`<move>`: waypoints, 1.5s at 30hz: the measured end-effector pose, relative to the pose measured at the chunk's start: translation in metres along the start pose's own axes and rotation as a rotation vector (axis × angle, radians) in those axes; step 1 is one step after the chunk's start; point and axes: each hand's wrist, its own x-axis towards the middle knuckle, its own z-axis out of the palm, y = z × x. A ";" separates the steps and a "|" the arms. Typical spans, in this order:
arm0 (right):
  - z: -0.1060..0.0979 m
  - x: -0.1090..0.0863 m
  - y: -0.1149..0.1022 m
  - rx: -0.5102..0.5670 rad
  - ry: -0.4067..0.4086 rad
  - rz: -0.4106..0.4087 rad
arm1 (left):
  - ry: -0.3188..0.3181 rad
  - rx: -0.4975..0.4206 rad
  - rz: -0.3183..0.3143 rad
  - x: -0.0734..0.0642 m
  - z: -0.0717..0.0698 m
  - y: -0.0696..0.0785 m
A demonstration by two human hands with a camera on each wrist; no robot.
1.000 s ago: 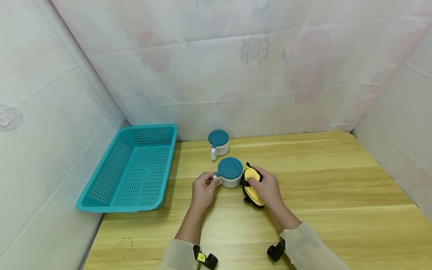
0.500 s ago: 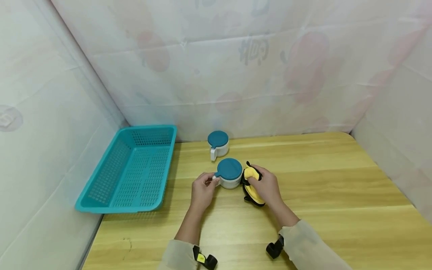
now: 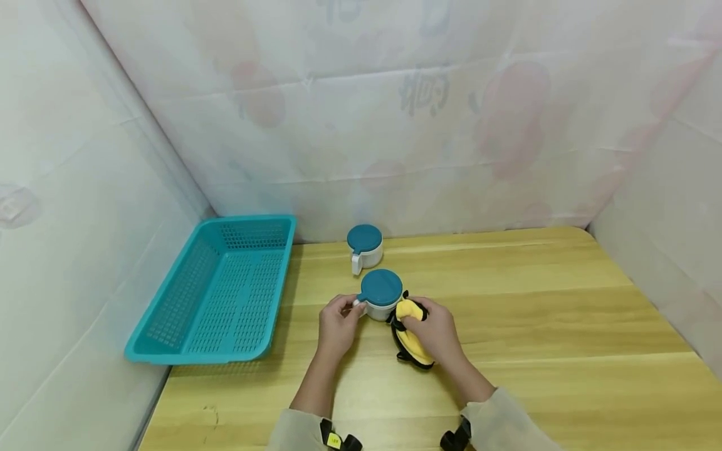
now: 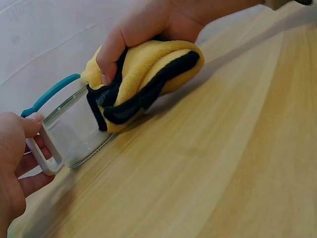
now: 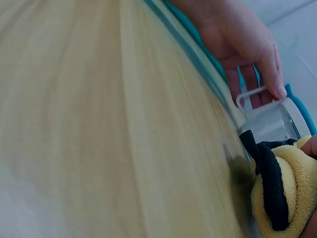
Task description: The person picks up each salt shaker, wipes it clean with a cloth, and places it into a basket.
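Observation:
My left hand (image 3: 337, 326) pinches the white handle (image 4: 45, 151) of a clear-sided jar (image 3: 381, 311) with a blue lid (image 3: 381, 287), which stands on the table. In my right hand (image 3: 435, 331) is a bunched yellow cloth (image 3: 413, 341) with black edging, pressed against the jar's right front side. The left wrist view shows the cloth (image 4: 148, 74) touching the jar wall, with the right thumb on top of it. From the right wrist the cloth (image 5: 282, 188) hides part of the jar. A second jar (image 3: 369, 258) with the same blue lid stands just behind.
A turquoise perforated basket (image 3: 265, 351) stands at the left of the wooden table (image 3: 541, 326). Fabric-covered walls (image 3: 316, 144) rise behind the table and on both sides.
My right hand has drawn the cloth toward me and slightly left, round to the jar's front right. The left hand keeps its hold on the handle. The head view has tilted slightly up.

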 end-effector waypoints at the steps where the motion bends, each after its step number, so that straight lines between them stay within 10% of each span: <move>1: 0.001 -0.002 -0.001 0.004 0.006 -0.007 | -0.001 -0.002 0.006 0.001 0.000 0.001; 20: 0.015 -0.005 -0.008 0.066 -0.108 0.132 | 0.031 -0.017 0.035 -0.001 -0.010 0.002; 45: -0.007 0.038 -0.006 -0.043 -0.041 0.066 | -0.003 -0.007 -0.014 -0.001 -0.013 0.001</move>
